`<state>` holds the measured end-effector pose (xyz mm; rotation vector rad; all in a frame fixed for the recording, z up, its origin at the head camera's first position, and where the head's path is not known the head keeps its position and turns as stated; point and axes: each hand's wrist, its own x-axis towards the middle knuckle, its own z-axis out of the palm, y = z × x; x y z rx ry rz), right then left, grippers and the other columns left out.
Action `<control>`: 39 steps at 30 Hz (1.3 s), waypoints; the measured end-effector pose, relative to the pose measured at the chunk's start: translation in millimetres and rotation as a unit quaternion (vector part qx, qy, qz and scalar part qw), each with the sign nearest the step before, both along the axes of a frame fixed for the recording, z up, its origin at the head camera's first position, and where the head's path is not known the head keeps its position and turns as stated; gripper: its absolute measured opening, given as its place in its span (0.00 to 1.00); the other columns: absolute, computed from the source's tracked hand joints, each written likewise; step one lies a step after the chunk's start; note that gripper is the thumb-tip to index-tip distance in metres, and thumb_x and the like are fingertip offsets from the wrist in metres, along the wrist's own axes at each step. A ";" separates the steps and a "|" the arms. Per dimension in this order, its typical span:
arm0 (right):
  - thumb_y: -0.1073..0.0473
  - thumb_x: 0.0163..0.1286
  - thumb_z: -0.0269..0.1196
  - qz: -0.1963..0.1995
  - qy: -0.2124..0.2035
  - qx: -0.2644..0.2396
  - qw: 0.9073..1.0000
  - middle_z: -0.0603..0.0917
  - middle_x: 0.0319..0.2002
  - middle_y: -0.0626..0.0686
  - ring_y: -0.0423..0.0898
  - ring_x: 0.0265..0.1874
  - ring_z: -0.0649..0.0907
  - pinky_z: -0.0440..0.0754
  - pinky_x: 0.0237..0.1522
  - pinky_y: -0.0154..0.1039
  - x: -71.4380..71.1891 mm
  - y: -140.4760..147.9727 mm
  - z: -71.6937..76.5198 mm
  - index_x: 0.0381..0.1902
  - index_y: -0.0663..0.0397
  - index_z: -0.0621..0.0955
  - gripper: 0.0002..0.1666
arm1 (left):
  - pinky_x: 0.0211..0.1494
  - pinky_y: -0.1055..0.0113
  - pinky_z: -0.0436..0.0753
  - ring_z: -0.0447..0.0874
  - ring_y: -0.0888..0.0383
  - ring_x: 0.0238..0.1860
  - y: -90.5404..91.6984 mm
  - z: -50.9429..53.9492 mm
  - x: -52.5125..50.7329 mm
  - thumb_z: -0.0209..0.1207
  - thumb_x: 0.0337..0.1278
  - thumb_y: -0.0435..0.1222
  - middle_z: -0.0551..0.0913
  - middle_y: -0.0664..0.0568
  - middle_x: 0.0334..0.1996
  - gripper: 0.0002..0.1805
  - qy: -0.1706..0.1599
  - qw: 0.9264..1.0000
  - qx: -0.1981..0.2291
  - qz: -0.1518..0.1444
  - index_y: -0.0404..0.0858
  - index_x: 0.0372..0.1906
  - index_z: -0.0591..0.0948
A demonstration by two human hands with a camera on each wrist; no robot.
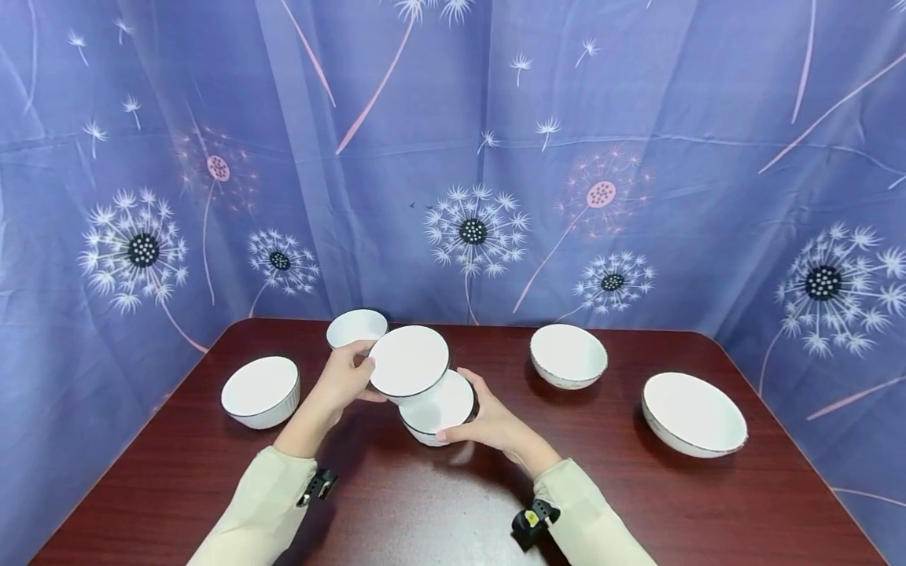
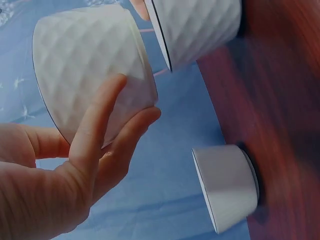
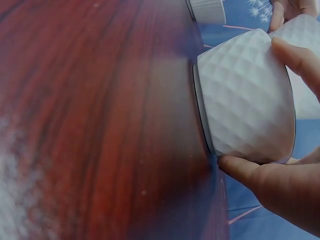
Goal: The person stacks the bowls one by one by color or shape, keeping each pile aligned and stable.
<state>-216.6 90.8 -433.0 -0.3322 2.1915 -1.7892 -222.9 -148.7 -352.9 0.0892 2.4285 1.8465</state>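
Note:
Near the middle of the table, my left hand (image 1: 348, 379) holds up a white bowl (image 1: 409, 360) with a dark rim. In the left wrist view this bowl (image 2: 92, 70) shows a dimpled diamond pattern, with the fingers under its side. My right hand (image 1: 499, 420) grips a second white bowl (image 1: 442, 409) by its sides, thumb at the near side. The right wrist view shows the same diamond pattern on this bowl (image 3: 245, 95), its base at or very near the table. In the head view the raised bowl overlaps its far left part.
On the brown table (image 1: 396, 511), a small white bowl (image 1: 357, 325) stands behind my left hand. A ribbed white bowl (image 1: 262, 393) is at the left. Two wider white bowls, one at the back (image 1: 569, 355) and one farther right (image 1: 694, 414), stand right. A blue dandelion-print curtain (image 1: 396, 220) hangs behind.

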 end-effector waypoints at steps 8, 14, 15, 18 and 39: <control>0.63 0.44 0.77 0.013 0.005 0.004 1.000 0.63 0.67 0.61 0.56 0.63 0.66 0.64 0.66 0.55 -0.6 2.3 3.5 0.75 0.49 0.50 0.66 | 0.32 0.57 0.89 0.84 0.48 0.31 11.4 -3.4 -0.1 0.40 0.69 0.25 0.72 0.27 0.47 0.23 -0.008 1.000 0.008 -0.026 0.22 0.66 0.63; 0.67 0.47 0.75 0.041 -0.004 -0.030 0.999 0.66 0.63 0.63 0.55 0.60 0.70 0.75 0.61 0.46 -3.0 5.8 2.9 0.74 0.55 0.48 0.65 | 0.33 0.58 0.89 0.84 0.48 0.32 17.3 -6.4 -1.5 0.40 0.69 0.25 0.73 0.29 0.45 0.23 -0.018 0.999 0.003 -0.027 0.23 0.66 0.63; 0.67 0.47 0.74 0.044 -0.004 -0.032 0.999 0.67 0.62 0.63 0.54 0.59 0.71 0.75 0.60 0.45 -3.2 6.1 2.8 0.74 0.56 0.48 0.64 | 0.32 0.58 0.89 0.84 0.49 0.31 18.2 -7.0 -1.5 0.40 0.69 0.25 0.73 0.29 0.45 0.23 -0.018 0.999 0.002 -0.028 0.22 0.66 0.63; 0.67 0.47 0.74 0.049 0.002 -0.034 0.998 0.70 0.60 0.62 0.53 0.58 0.72 0.76 0.59 0.43 -3.3 6.5 2.6 0.72 0.57 0.51 0.61 | 0.32 0.58 0.89 0.83 0.49 0.31 21.0 -8.3 -1.0 0.41 0.68 0.24 0.73 0.29 0.45 0.22 -0.016 0.999 0.001 -0.031 0.21 0.65 0.64; 0.67 0.45 0.76 0.053 0.029 -0.039 0.997 0.67 0.65 0.59 0.52 0.63 0.67 0.66 0.65 0.46 -4.4 7.9 2.4 0.73 0.55 0.52 0.63 | 0.25 0.61 0.88 0.85 0.48 0.27 32.4 -20.2 -3.2 0.48 0.64 0.22 0.68 0.28 0.61 0.20 -0.002 0.998 -0.053 -0.029 0.23 0.61 0.71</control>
